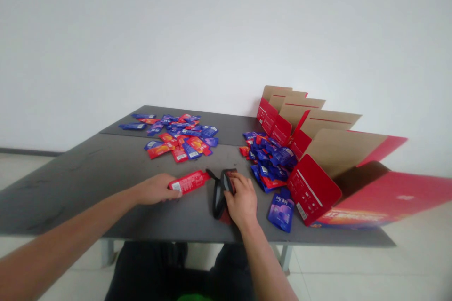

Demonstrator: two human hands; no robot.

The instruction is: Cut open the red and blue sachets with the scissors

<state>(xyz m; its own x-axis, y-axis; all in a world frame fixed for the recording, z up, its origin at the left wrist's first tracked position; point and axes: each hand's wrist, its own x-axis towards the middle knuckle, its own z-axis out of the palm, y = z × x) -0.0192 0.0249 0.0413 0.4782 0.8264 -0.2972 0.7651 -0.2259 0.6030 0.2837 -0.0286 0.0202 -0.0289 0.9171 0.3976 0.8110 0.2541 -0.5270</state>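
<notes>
A red spouted pouch [189,182] with white print is gripped at its near end by my left hand [155,189]. My right hand [243,200] is closed around a black handheld device [219,197] with a looped part and a grey oval face, which looks like a barcode scanner. The pouch's narrow end points at this device, close to it. Just right of my right hand, a single purple-blue pouch [281,211] lies flat. Beyond that hand is a heap of blue and red pouches [270,157]. My right fingers partly cover the device.
Scattered blue and red-orange pouches [180,134] lie farther back on the dark grey table [88,183]. Several open red cardboard boxes [381,197] stand in a row along the right side, flaps up. A white wall [197,33] rises behind the table.
</notes>
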